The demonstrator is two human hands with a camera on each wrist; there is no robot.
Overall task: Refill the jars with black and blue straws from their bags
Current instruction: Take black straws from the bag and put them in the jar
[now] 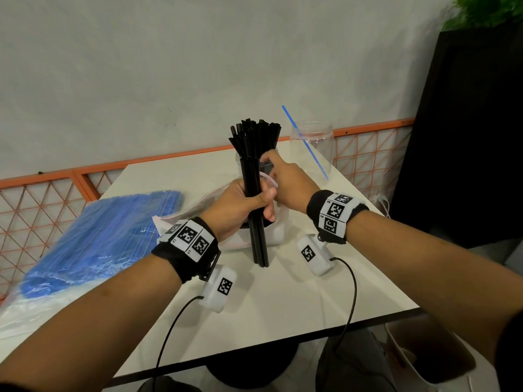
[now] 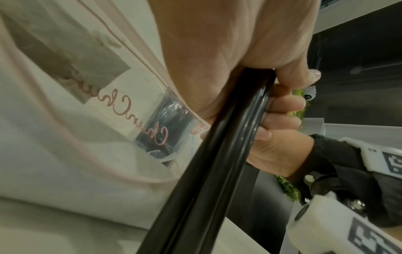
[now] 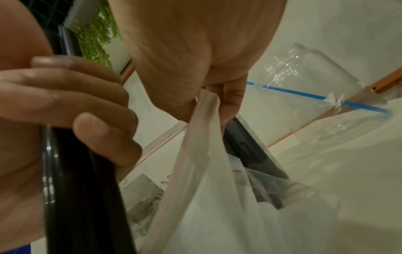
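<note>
White and square, the tabletop (image 1: 283, 292) stands against a pale wall with an orange mesh rail behind it. On it, the left hand (image 1: 240, 205) is wrapped tight around a bundle of black straws (image 1: 254, 154), held upright with the lower ends just above or on the surface; from the head view I cannot tell which. Just beside it, the right hand (image 1: 285, 179) pinches the rim of the white zip bag (image 3: 208, 171) between thumb and fingers, lifting the mouth open; the right wrist view shows a few more black straws lying inside. Behind the bundle a clear jar (image 1: 240, 171) is mostly hidden, so how full it is cannot be told. A second clear jar (image 1: 314, 148) stands to the right, near the rail, holding a single blue straw (image 1: 305, 142) that leans out over its rim. Well to the left lies the bag of blue straws (image 1: 99, 239), flat and apparently full.

By my reading, the black-straw step is in hand: a bundle is out of its bag and not yet in its jar. The next move calls for letting go of the bag, squaring the lower ends, and lowering the bundle straight into the hidden jar's mouth, loosening the grip only once the ends are inside, since loose straws splay easily. The blue straws remain to be done.
</note>
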